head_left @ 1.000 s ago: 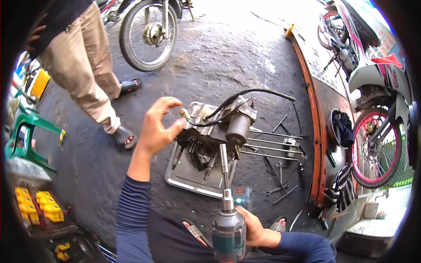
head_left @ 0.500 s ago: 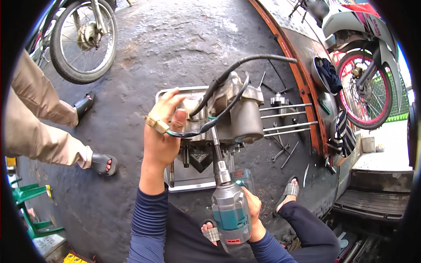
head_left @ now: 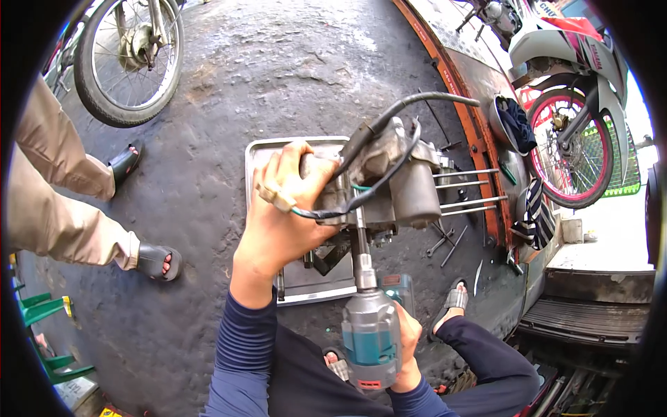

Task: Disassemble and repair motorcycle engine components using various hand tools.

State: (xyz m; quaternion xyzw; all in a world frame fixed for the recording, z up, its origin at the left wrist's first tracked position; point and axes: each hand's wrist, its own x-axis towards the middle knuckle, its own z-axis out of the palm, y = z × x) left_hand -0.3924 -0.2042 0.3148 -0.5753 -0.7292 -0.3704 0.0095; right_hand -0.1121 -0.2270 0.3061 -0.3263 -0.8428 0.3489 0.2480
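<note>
Right hand (head_left: pixel 408 335) on driver (head_left: pixel 370 344), axis forward

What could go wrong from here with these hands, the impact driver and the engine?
The black cable lies over the left hand and near the socket extension, so it might snag if that spins. The impact driver, in the right hand, could slip toward the left hand, close by on the engine. Steadied by one hand, the engine might also twist.

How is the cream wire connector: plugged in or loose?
Loose: the connector lies over the back of the left hand, its far end joined to nothing.
</note>
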